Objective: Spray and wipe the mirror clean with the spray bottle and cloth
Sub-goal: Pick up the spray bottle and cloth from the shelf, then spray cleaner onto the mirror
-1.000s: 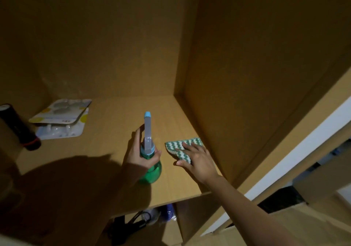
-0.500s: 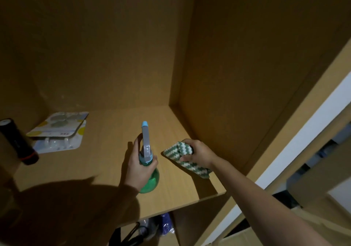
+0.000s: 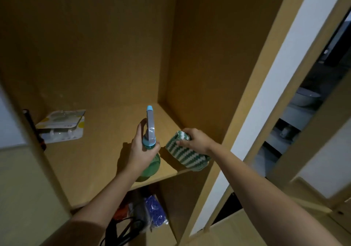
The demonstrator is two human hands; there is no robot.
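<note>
A green spray bottle with a grey and light-blue trigger head stands upright at the front edge of a wooden cabinet shelf. My left hand is wrapped around its neck. To its right, my right hand grips a green and white zigzag cloth, lifted off the shelf by the cabinet's right wall. At the far right, a mirror reflects a dim room.
A flat plastic package lies at the back left of the shelf, next to a dark cylinder with a red band. Below the shelf sit a blue patterned bag and black cables. The cabinet's right wall stands close to my right hand.
My right hand went from lying flat on the cloth to gripping it and raising it off the shelf. The left hand kept hold of the bottle. The view pulled back from the cabinet.
</note>
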